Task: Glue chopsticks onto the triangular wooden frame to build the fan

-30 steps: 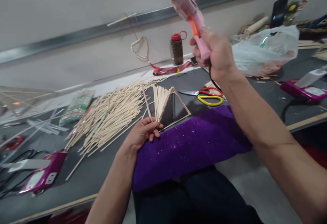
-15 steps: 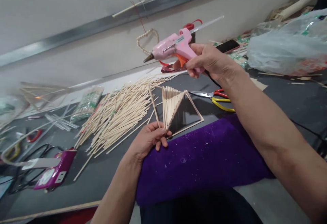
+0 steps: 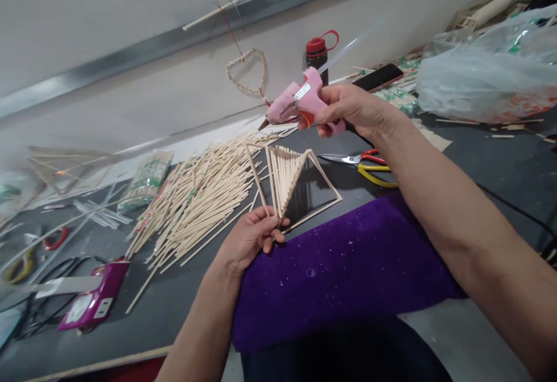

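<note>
My left hand (image 3: 255,232) pinches the near lower corner of a wooden stick frame (image 3: 288,176), a twisted fan of glued sticks with an open angular side on its right. In my right hand (image 3: 343,109) is a pink glue gun (image 3: 300,97), fingers wrapped round its handle near the orange trigger. Its nozzle points down to the left, above and apart from the frame. A clear glue stick (image 3: 343,54) juts from the gun's back. Under the left hand and the frame's near edge lies a purple cloth (image 3: 339,260).
Loose wooden sticks (image 3: 204,190) are heaped left of the frame. Scissors (image 3: 359,164) with red and yellow handles lie to its right. Farther out are a magenta power strip (image 3: 98,298), a red-capped bottle (image 3: 317,54), a phone (image 3: 378,77), a plastic bag (image 3: 483,80) and a hanging heart (image 3: 248,74).
The glue gun in my right hand has come down slightly and its nozzle tips lower, closer to the frame. My left hand keeps its hold on the frame. The view has shifted a little.
</note>
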Motion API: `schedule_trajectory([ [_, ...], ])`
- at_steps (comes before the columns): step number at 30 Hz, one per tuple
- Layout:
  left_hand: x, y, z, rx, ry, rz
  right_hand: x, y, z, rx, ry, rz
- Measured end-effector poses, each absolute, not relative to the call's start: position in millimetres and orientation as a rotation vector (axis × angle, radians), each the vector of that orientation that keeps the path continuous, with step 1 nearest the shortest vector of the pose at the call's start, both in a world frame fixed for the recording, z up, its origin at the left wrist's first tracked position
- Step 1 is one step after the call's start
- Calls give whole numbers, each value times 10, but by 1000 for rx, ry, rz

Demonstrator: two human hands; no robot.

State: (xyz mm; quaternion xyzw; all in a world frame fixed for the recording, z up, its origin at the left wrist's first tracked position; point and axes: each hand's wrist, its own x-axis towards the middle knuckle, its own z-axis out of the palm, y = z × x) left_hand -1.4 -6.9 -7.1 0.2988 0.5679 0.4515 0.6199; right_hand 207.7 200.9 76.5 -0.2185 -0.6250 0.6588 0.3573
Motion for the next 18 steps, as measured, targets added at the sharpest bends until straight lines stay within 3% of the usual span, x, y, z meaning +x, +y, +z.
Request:
schedule_trajectory([
  [18, -9, -66, -50, 685, 1289, 1044, 2126, 2075, 719, -648, -1600, 1739],
])
